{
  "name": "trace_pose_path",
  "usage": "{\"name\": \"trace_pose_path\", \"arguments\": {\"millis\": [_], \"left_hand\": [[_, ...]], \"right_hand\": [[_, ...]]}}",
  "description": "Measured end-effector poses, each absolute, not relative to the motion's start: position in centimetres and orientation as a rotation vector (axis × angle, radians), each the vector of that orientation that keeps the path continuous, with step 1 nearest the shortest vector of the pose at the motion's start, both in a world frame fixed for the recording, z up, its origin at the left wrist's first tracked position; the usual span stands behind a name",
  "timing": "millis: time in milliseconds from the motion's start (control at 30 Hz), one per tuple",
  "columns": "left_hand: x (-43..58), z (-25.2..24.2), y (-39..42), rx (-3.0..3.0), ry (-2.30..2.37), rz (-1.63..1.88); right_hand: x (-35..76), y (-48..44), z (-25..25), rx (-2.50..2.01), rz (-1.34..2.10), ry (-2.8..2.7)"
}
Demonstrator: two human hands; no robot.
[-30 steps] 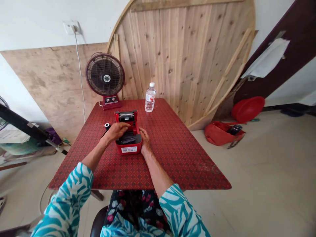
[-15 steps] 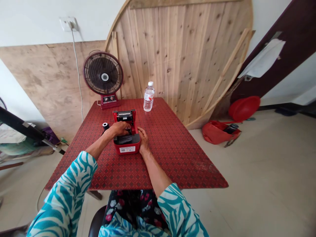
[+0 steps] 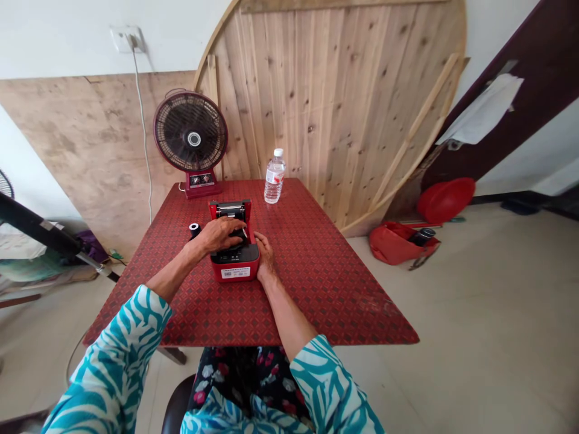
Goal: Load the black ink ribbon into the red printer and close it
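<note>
A small red printer (image 3: 235, 268) with its lid raised sits in the middle of a red patterned table (image 3: 316, 283). My left hand (image 3: 219, 234) reaches into the printer's open top, fingers curled down over its dark inside; whether it holds anything is hidden. My right hand (image 3: 265, 259) rests against the printer's right side, fingers pressed on the casing. A small black roll (image 3: 194, 229) stands on the table just left of the printer.
A red desk fan (image 3: 192, 141) stands at the table's far left corner, its cord running up to a wall socket. A water bottle (image 3: 274, 176) stands at the far edge. Wooden boards lean on the wall. A red bag (image 3: 398, 243) and red basin (image 3: 446, 200) lie on the floor at right.
My left hand has shifted slightly right and deeper over the printer's open top. My right hand stays against the printer's side. The view has shifted a little.
</note>
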State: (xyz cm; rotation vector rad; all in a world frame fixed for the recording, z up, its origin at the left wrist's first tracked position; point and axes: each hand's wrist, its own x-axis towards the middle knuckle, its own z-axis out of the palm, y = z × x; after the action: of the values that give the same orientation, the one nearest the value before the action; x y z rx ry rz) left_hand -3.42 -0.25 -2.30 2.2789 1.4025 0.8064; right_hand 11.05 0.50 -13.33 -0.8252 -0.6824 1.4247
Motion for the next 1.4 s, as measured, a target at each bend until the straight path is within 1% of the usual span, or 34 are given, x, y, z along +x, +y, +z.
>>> {"name": "trace_pose_path", "arguments": {"millis": [100,200,267,400,500,600,733,900,1033,1200,1333,1400], "left_hand": [[-5.3,-0.7,-1.8,2.132,1.342,1.071],[-9.7,0.5,-3.2,2.040,1.594,1.277],[-13.1,0.1,-3.8,1.899,1.775,1.350],[-17.8,-4.0,-4.0,1.624,1.943,1.343],[-19.0,-7.7,-3.8,1.480,1.919,1.229],[-19.2,-9.2,-3.5,1.448,1.879,1.207],[-19.2,-7.9,-2.3,1.584,1.854,1.153],[-17.5,-5.6,0.2,1.750,2.006,0.825],[-15.9,-5.0,1.1,1.747,1.989,0.801],[-15.3,-4.9,0.3,1.714,1.910,0.883],[-15.4,-3.5,-1.4,1.526,1.658,1.260],[-14.8,-2.3,-2.5,1.395,1.502,1.393]], "right_hand": [[11.0,0.6,-13.5,-0.820,1.424,-0.675],[10.9,0.7,-13.8,-0.816,1.431,-0.670],[10.9,0.8,-14.1,-0.816,1.423,-0.684],[11.1,1.0,-14.3,-0.827,1.404,-0.736],[11.2,0.9,-14.1,-0.830,1.423,-0.737],[11.1,0.8,-13.9,-0.821,1.431,-0.687],[11.0,0.7,-13.7,-0.827,1.423,-0.663],[11.0,0.6,-13.6,-0.823,1.432,-0.664],[11.0,0.7,-13.7,-0.810,1.438,-0.669],[11.0,0.8,-13.9,-0.799,1.452,-0.657],[11.0,0.8,-13.8,-0.796,1.455,-0.651],[11.0,0.8,-13.8,-0.805,1.449,-0.669]]}}
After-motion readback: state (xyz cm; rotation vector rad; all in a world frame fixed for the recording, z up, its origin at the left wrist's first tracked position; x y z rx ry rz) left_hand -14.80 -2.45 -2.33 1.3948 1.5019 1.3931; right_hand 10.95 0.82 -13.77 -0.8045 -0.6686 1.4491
